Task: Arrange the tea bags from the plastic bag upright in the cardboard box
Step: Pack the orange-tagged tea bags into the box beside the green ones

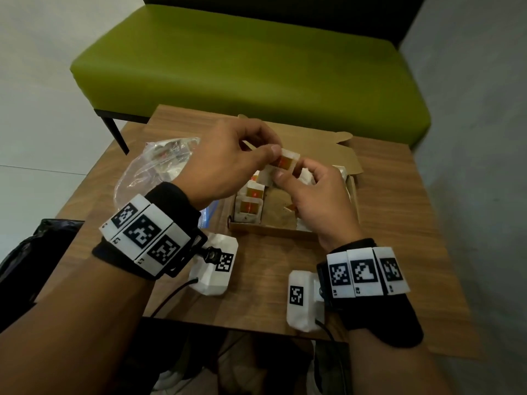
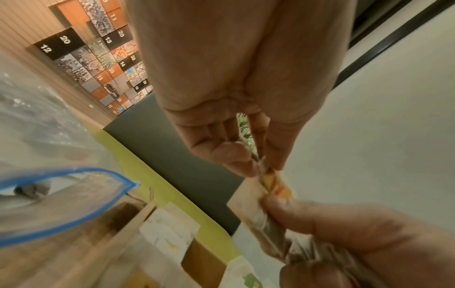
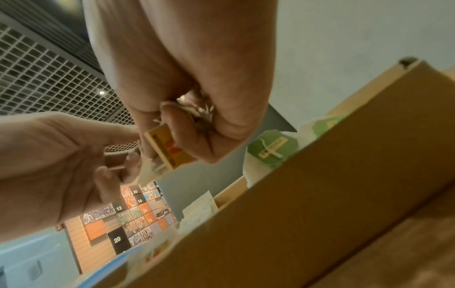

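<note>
Both hands, the left hand (image 1: 228, 163) and right hand (image 1: 316, 195), pinch 1 tea bag (image 1: 285, 161) above the cardboard box (image 1: 273, 228), where at least 3 stand upright, while more apparently remain in the plastic bag (image 1: 154, 169).

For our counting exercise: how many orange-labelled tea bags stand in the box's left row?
3 orange-labelled white paper tea bags: front, middle, rear. The left hand may hide more.
</note>
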`<state>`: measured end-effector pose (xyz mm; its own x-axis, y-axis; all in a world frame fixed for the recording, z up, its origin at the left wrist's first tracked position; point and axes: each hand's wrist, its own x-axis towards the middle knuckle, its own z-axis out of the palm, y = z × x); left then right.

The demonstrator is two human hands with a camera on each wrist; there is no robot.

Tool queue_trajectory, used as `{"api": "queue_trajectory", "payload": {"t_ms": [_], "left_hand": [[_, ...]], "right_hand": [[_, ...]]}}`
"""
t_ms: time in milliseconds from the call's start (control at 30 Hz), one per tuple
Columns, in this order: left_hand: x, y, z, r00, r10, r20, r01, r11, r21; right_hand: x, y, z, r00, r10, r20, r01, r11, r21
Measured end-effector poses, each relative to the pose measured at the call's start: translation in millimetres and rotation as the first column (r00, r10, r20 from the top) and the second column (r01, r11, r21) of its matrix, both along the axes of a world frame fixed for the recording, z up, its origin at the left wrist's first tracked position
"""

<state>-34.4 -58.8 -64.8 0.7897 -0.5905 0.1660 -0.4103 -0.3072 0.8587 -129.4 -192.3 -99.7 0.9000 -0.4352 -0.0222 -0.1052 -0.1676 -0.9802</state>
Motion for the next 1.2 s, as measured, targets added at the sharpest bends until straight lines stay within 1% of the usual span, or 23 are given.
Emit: {"api": "queue_trajectory", "payload": {"t_ms": [133,200,300,333,367,433,500,600,733,900,1067,1133,1200], "left_hand": [[0.6,1.0,3.6,0.989,-0.072,0.129,0.056,0.990,0.128],[-0.3,1.0,5.5,0.988,-0.062,0.142,0.050,0.995,0.086],[0.8,2.1,8.1,0.998,-0.046,0.039,0.050,0.995,-0.081],[1.1,2.7,8.1,0.998,-0.051,0.027,0.053,0.995,-0.087],[1.7,2.9,7.2,0.998,-0.048,0.046,0.050,0.997,-0.053],[1.6,2.5,4.2,0.990,-0.036,0.134,0.030,0.999,0.044],[1.8,1.9,1.3,0.981,-0.023,0.192,0.010,0.998,0.066],[4.4,2.2,-1.1,0.976,-0.017,0.217,0.000,0.997,0.078],[3.2,3.1,-0.6,0.979,-0.037,0.198,0.012,0.992,0.127],[2.1,-0.6,0.8,0.966,-0.016,0.256,0.000,0.998,0.064],[3.7,-1.4,-1.7,0.962,-0.062,0.267,0.036,0.994,0.104],[5.9,-2.1,-1.5,0.960,-0.072,0.272,0.039,0.991,0.125],[11.4,-4.2,-0.9,0.955,-0.085,0.284,0.027,0.979,0.200]], "right_hand": [[-0.2,-1.5,-0.9,1.000,0.007,0.029,-0.003,0.990,-0.138],[0.0,-2.8,0.1,1.000,0.009,0.028,-0.004,0.989,-0.148],[-0.3,-5.1,-0.1,0.999,0.033,-0.013,-0.035,0.985,-0.168],[-0.5,-5.9,-0.5,0.999,0.031,-0.010,-0.032,0.983,-0.182],[-0.4,-6.9,-0.9,1.000,0.019,0.003,-0.018,0.981,-0.195],[-0.3,-8.5,-0.5,1.000,-0.004,0.027,0.010,0.978,-0.206],[0.0,-8.2,-0.2,1.000,0.000,0.031,0.006,0.983,-0.184],[0.0,-8.4,-0.3,0.999,0.010,0.045,-0.005,0.993,-0.115],[-0.5,-9.7,1.6,0.998,-0.037,0.051,0.045,0.987,-0.151],[-0.3,-6.8,2.4,0.997,-0.038,0.064,0.048,0.985,-0.168],[0.0,-6.3,1.4,0.997,-0.045,0.061,0.055,0.983,-0.176],[-0.8,-7.1,0.7,0.996,-0.084,0.023,0.087,0.984,-0.155],[-2.1,-10.4,-0.9,0.991,-0.136,-0.001,0.135,0.986,-0.102]]}}
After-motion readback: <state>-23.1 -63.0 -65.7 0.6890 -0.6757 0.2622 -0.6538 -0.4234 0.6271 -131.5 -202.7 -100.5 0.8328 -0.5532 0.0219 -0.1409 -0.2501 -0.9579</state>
